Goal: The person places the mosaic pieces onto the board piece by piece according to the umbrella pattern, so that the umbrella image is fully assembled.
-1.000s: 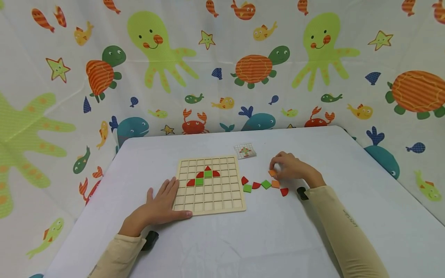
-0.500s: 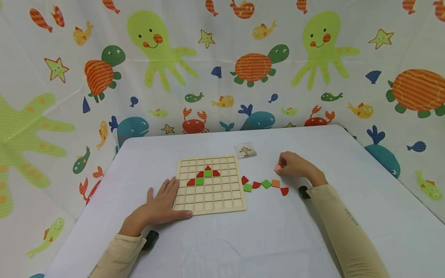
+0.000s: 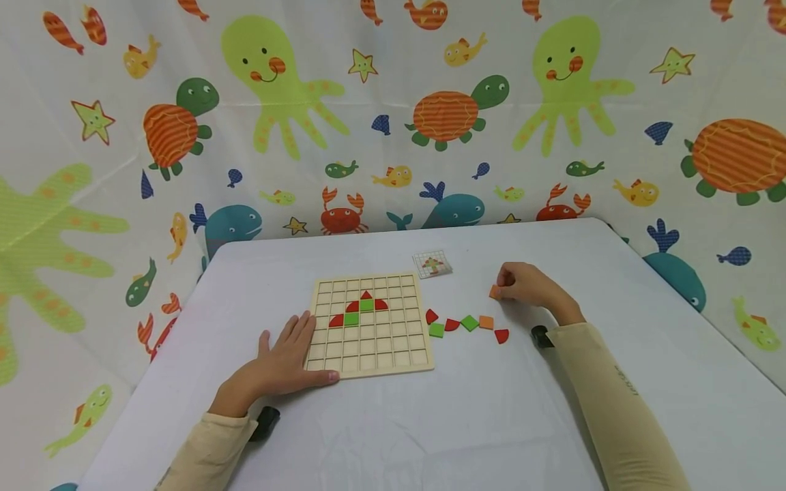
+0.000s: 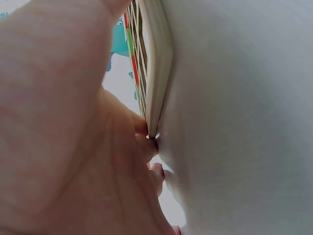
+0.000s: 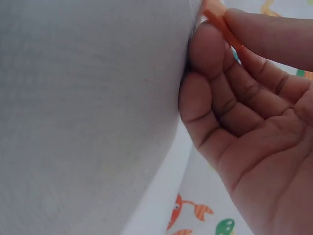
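Note:
A wooden grid board (image 3: 399, 343) lies on the table. My left hand (image 3: 279, 367) rests at its near-left corner, fingers straight along the left edge and thumb along the front edge. On the board sit a red triangle (image 3: 366, 295), two green squares (image 3: 366, 305) and three red quarter-circle pieces (image 3: 336, 320). To the right, my right hand (image 3: 535, 286) pinches an orange square tile (image 3: 494, 292). In the right wrist view the thumb presses this orange tile (image 5: 222, 22) against the fingers, while the other fingertips touch the white tablecloth.
Between board and right hand lies a loose row: red quarter-circle pieces (image 3: 501, 335), green squares (image 3: 469, 322) and another orange square (image 3: 486, 322). A small pattern card (image 3: 432, 264) lies behind the board's right corner. A patterned curtain (image 3: 393, 136) hangs beyond the table.
My right hand has drawn away from the loose row, rightward and slightly back, carrying the orange tile. My left hand stays at the board's corner.

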Demonstrator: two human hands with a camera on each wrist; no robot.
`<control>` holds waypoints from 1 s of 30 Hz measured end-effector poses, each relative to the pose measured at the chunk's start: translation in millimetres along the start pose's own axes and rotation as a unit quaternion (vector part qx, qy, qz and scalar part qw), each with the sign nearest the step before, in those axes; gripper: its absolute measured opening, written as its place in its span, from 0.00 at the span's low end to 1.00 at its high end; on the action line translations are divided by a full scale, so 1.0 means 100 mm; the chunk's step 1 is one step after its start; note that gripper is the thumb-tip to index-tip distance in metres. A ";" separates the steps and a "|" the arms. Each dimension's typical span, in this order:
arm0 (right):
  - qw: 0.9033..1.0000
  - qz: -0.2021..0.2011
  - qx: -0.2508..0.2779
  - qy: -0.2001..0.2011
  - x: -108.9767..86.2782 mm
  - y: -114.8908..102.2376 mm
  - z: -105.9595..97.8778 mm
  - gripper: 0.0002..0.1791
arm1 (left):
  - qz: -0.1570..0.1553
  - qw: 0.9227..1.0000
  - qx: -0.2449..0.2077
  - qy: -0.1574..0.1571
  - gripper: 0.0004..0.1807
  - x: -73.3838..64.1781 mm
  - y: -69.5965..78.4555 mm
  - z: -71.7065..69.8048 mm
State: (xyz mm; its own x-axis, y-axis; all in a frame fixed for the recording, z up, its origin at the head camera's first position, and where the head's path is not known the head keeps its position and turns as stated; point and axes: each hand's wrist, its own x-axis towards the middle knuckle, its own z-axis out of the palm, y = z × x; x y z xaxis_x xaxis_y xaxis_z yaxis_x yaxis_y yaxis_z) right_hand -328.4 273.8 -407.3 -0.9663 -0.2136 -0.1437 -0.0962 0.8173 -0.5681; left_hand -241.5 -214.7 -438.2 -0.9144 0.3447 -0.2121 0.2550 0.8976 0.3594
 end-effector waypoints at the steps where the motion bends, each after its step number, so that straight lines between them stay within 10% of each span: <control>1: 1.000 -0.001 0.005 0.000 0.00 -0.01 0.00 0.09 | -0.001 1.000 0.001 0.000 0.74 0.00 -0.01 0.00; 30: 0.987 -0.124 0.101 -0.015 0.29 -0.92 0.30 0.19 | -0.003 1.000 -0.004 -0.005 0.73 0.00 -0.01 0.01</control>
State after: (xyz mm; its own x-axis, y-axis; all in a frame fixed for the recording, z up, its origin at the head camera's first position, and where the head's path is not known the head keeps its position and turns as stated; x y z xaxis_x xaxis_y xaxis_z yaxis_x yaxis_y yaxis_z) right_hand -340.8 176.0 -383.2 -0.9112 -0.4120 -0.0013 -0.2772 0.6153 -0.7379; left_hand -241.3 -215.4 -439.9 -0.9126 0.3428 -0.2228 0.2478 0.8972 0.3656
